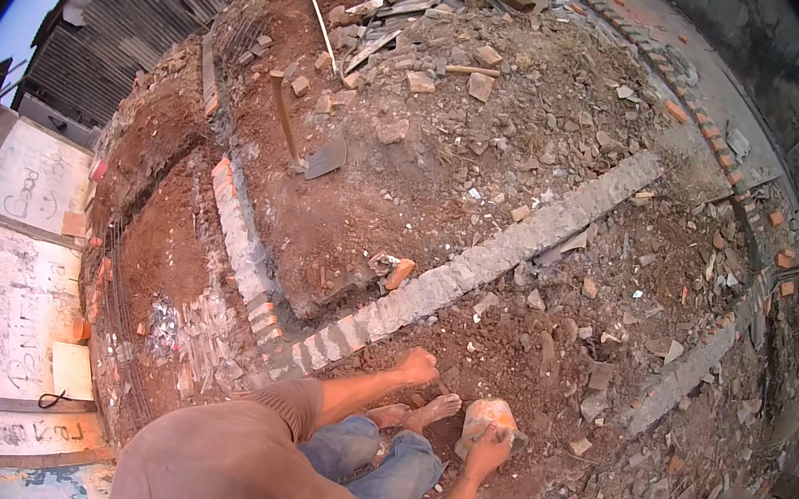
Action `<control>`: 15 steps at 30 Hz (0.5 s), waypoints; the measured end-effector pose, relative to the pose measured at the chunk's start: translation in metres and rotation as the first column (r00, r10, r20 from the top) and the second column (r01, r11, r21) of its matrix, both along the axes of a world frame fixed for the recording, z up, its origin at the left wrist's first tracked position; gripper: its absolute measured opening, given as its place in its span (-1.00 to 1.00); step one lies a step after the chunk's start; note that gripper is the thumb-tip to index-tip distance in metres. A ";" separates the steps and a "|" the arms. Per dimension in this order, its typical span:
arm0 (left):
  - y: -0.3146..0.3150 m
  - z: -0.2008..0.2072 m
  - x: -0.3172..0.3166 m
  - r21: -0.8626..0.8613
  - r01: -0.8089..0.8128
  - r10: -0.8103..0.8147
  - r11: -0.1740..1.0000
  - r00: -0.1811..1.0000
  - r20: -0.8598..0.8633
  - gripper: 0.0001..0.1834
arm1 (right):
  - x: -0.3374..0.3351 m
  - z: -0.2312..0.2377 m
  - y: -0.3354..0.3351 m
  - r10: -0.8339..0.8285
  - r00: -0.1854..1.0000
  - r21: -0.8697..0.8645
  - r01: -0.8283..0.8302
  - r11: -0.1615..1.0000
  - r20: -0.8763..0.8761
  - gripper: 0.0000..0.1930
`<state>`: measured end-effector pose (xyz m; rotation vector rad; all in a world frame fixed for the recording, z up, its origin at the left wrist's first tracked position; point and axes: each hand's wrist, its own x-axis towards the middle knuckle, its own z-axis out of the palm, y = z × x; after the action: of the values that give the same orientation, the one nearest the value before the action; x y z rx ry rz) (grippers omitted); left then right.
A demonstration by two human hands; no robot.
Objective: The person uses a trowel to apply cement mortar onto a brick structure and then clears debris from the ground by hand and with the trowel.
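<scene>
Head view shows our right hand (488, 450) closed around a mortar-caked brick (485, 417), holding it just above the red soil by our bare feet (418, 415). Our left hand (420, 365) is curled into a loose fist with nothing in it, down near the ground beside the low brick course (478, 265). That grey course runs diagonally away from us, meeting a second curved brick row (239, 239) at a corner. Broken brick rubble (605, 378) litters the earth all around. Farther off, a shovel (316, 158) lies on the mound, well apart.
</scene>
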<state>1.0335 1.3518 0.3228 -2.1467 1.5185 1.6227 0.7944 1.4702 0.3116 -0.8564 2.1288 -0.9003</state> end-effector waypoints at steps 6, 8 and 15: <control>-0.033 0.094 -0.074 0.352 -0.285 0.449 0.892 0.656 -0.606 -0.52 | 0.068 0.182 -0.097 0.480 0.822 -0.304 -0.562 0.769 -0.305 -0.33; -0.055 0.124 -0.107 0.758 -0.128 0.769 0.640 0.101 -0.632 -0.37 | 0.051 0.171 -0.117 0.450 0.758 -0.342 -0.628 0.699 -0.473 -0.32; -0.118 0.172 -0.031 0.118 -0.169 0.194 0.978 0.950 -0.245 -0.54 | -0.124 0.066 -0.071 0.293 0.935 0.520 -0.152 0.841 -0.201 -0.50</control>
<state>1.0027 1.2341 0.4944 -2.1510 1.2962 2.0583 0.6707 1.3991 0.3780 -0.9652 2.2759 -0.0890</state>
